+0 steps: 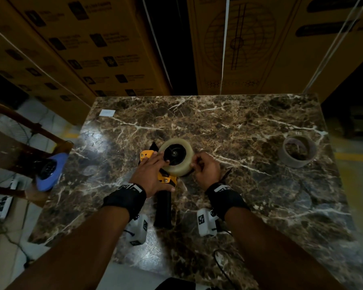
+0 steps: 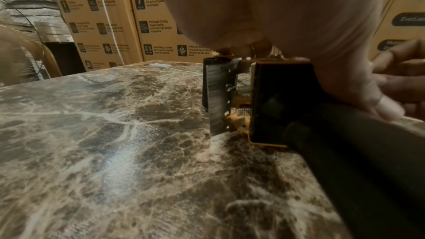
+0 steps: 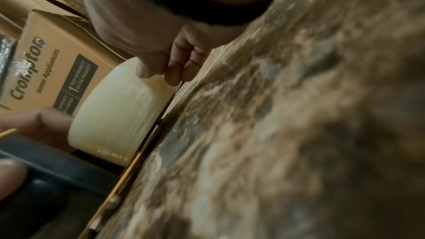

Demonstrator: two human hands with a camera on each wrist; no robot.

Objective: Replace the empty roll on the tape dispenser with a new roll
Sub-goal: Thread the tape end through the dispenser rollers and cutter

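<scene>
Stacked cartons back a marbled desk. Tape dispenser lies on its side mid-desk, handle toward the person, new roll seated on the hub, axis pointing up. Left hand presses flat across the yellow frame, fingers straight, steadying it. Right hand, grip pinched at the roll's right rim, apparently picking at the tape end; the end itself is not discernible. Empty core stands well apart to the right. Judgement: threading must run leftward to the blade; open desk beyond it.
</scene>
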